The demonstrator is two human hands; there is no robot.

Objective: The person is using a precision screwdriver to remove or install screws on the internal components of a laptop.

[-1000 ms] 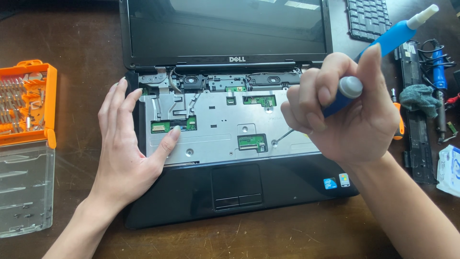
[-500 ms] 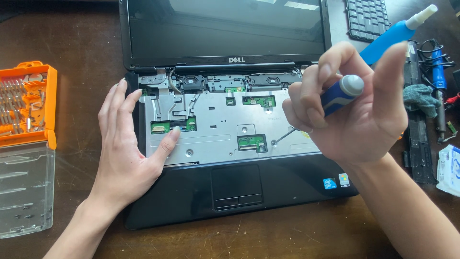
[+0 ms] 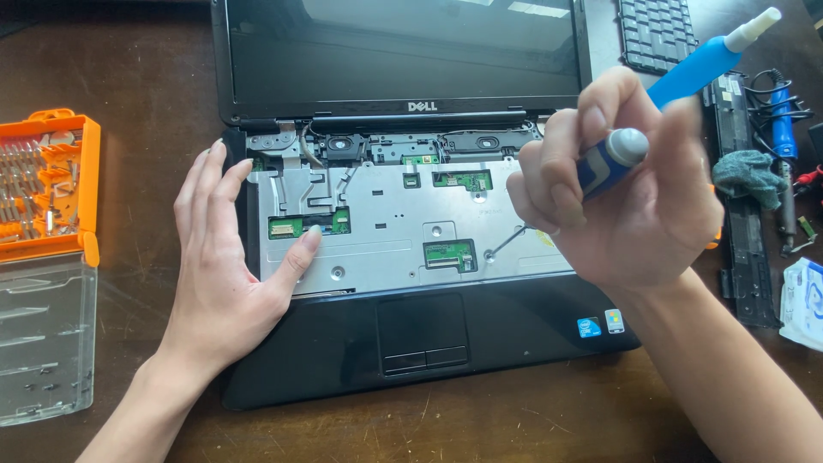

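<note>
Dark, scratched wood forms the table (image 3: 514, 429) under everything, seen from our head camera, the only view.

On it sits an open black laptop (image 3: 411, 343) with its keyboard taken out, baring a dull silver metal plate (image 3: 386, 257) dotted with small green circuit boards and thin cables near the hinge. The removed keyboard (image 3: 656, 34) lies beyond the screen's right corner.

Our left hand (image 3: 225, 274) lies flat and relaxed on the laptop's left edge, grasping nothing, its thumb touching the plate beside a green connector. Our right hand (image 3: 630, 201) is curled around a blue screwdriver (image 3: 613, 159) with a rounded grey cap; its thin steel shaft slants down to a screw hole in the plate, right of centre.

We judge that the tip could slip off the screw and scratch the nearest green board, since the shaft is tilted rather than upright. A loosened screw could also roll into the open chassis.

At far left stands an orange bit case (image 3: 47, 184) with a clear hinged lid (image 3: 43, 343). At far right lie black strips, a teal rag (image 3: 750, 176), a blue iron and a white packet.
</note>
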